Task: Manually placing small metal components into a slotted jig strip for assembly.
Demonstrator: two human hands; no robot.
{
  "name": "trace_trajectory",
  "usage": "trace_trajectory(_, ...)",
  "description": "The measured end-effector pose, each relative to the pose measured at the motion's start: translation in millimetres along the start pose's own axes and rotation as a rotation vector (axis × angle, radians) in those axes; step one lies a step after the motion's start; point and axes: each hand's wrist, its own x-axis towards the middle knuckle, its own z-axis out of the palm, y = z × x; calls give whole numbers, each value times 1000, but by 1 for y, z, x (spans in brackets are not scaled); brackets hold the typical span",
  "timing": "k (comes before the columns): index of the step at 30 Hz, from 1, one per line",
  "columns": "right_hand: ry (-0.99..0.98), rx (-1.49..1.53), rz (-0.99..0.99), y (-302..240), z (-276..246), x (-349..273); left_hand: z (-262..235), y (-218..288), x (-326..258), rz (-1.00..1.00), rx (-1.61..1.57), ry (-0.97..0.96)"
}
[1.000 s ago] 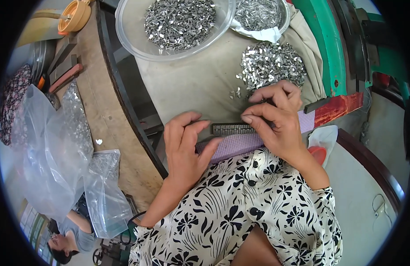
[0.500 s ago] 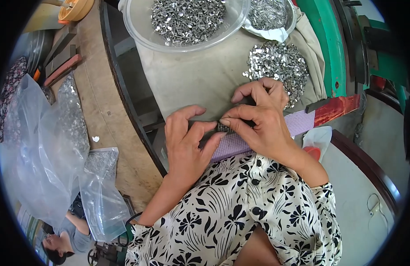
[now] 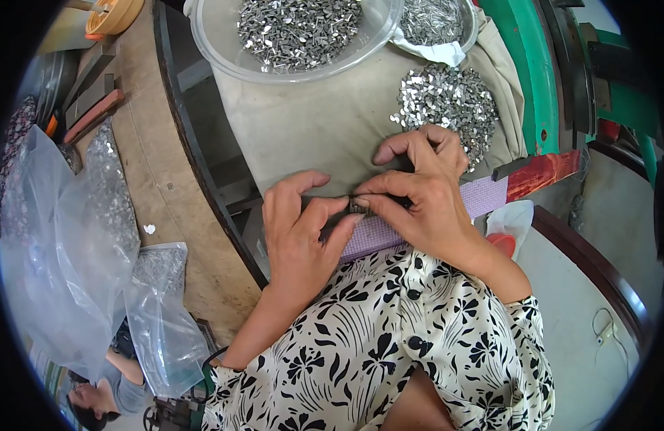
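Note:
Between my two hands sits a small dark slotted metal block (image 3: 359,208), partly covered by fingertips, at the edge of the purple woven strip (image 3: 486,197). My left hand (image 3: 299,226) has its index finger and thumb closed against the block's left side; its other fingers curve apart. My right hand (image 3: 429,190) pinches thumb and index finger together at the block's top; whatever lies in that pinch is too small to make out. Just beyond my right hand lies a pile of small shiny metal pieces (image 3: 447,104) on the beige cloth (image 3: 281,118).
A clear plastic tub (image 3: 202,39) of small metal parts stands at the far side, beside a metal bowl (image 3: 475,29) of thin pins. On the left, a wooden table (image 3: 181,190) carries plastic bags (image 3: 66,237) of parts. Green machinery (image 3: 522,72) borders the right. Another person (image 3: 109,391) is at lower left.
The whole view has shifted slightly, with the surroundings a little further left. Both hands keep nearly the same pose at the block.

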Motion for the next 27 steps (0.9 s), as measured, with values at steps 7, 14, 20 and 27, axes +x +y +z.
trace_trajectory(7,-12,-16,2,-1,-2,3,0,-1,0,-6,-7,-11)
trace_trajectory(14,-29,-29,-13,3,-8,2,-2,1,1,-12,12,-15)
trace_trajectory(20,-36,-5,-10,7,-8,3,-2,2,2,-11,34,-23)
trace_trajectory(27,-27,-45,17,5,-14,-2,-2,4,2,-24,2,-29)
